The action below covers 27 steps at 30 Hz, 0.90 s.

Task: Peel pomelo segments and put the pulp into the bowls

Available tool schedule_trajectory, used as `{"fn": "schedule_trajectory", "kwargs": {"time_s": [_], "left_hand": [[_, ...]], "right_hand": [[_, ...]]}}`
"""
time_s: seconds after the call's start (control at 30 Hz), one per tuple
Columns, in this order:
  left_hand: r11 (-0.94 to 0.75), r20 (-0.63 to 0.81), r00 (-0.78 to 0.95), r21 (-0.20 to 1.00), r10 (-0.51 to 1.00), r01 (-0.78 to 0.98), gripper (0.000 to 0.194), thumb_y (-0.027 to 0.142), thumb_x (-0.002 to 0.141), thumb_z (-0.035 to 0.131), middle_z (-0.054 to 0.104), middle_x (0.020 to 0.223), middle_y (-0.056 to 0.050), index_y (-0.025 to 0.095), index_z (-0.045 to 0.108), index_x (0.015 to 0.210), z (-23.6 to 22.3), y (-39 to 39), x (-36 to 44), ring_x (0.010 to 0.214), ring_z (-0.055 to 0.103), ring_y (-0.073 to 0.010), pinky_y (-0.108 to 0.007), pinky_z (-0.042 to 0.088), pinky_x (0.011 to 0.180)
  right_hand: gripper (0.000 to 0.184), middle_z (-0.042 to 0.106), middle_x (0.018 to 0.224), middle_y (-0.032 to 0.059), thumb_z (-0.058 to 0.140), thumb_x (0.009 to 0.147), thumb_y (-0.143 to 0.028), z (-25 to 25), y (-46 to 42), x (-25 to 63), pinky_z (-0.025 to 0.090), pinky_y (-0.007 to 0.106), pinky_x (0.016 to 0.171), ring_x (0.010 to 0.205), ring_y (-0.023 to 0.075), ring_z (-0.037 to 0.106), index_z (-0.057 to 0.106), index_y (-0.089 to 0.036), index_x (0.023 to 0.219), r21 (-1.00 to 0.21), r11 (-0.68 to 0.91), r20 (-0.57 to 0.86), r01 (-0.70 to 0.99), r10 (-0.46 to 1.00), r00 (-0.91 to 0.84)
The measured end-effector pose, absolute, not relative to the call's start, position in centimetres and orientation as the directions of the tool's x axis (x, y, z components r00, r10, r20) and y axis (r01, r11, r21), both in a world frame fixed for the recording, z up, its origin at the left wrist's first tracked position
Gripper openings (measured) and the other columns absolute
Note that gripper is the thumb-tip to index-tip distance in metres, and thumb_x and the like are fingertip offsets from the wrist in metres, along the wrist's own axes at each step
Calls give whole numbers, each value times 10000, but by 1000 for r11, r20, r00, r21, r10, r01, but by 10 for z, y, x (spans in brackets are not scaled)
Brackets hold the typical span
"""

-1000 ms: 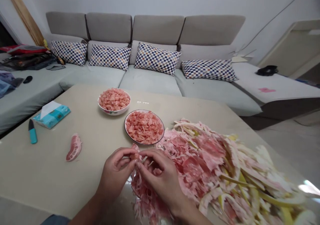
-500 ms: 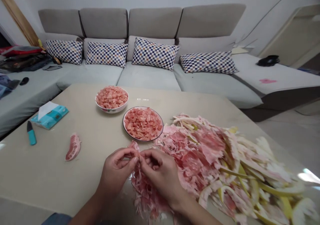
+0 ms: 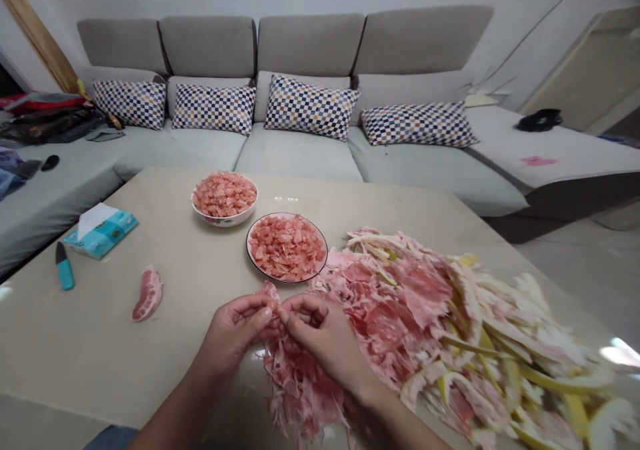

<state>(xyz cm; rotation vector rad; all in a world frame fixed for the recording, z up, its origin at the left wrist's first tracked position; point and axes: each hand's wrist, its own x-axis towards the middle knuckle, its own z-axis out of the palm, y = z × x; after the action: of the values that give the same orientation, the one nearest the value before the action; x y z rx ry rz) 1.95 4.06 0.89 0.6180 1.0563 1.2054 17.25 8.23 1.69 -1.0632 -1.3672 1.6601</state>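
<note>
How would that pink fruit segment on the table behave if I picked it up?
The pomelo segment would probably feel soft and floppy, since it lies curved. Its wet-looking flesh may be slippery, and its thin skin looks easy to tear.

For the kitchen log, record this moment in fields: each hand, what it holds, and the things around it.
Left hand: pinches a pink pomelo piece
Right hand: fingers close on that same piece
Under hands: heap of pink membrane and pale rind
Plate: dark-rimmed plate, piled with pink pulp
Bowl: white bowl, also full of pulp
Also on beige table: pomelo segment, tissue pack, teal-handled knife
</note>
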Motion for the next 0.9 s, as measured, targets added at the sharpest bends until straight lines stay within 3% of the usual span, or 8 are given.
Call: {"fn": "schedule_trajectory", "kwargs": {"time_s": [0.17,0.53,0.73,0.9], "left_hand": [[248,-290,-16,844,957,-475,259,314,733,770,722,892,-74,141,714,916,10,41,21,822,672,-169,-286,542,793],[247,-306,-9,784,952,-570,259,313,759,753,703,864,-58,134,691,935,13,42,21,774,672,-139,-288,545,830],[240,-281,42,720,959,-651,159,267,838,674,682,949,-63,144,687,936,10,43,19,837,656,-133,-276,529,863],[224,-257,61,671,964,-706,74,189,861,626,656,904,-43,151,670,906,11,43,18,850,631,-128,-269,521,848]], "right_hand": [[304,588,588,-23,718,726,-449,15,82,172,383,204,488,504,89,484,684,-148,750,-993,-116,-110,7,919,-379],[331,593,620,-14,734,712,-486,16,85,172,428,205,524,562,108,534,655,-165,727,-978,-184,-121,-95,882,-455],[309,623,659,-6,725,739,-475,12,86,171,468,220,583,599,119,572,648,-175,741,-975,-174,-86,-139,870,-486],[287,633,685,-6,719,764,-449,9,87,171,466,214,597,614,110,573,667,-166,766,-984,-131,-59,-122,882,-468]]}}
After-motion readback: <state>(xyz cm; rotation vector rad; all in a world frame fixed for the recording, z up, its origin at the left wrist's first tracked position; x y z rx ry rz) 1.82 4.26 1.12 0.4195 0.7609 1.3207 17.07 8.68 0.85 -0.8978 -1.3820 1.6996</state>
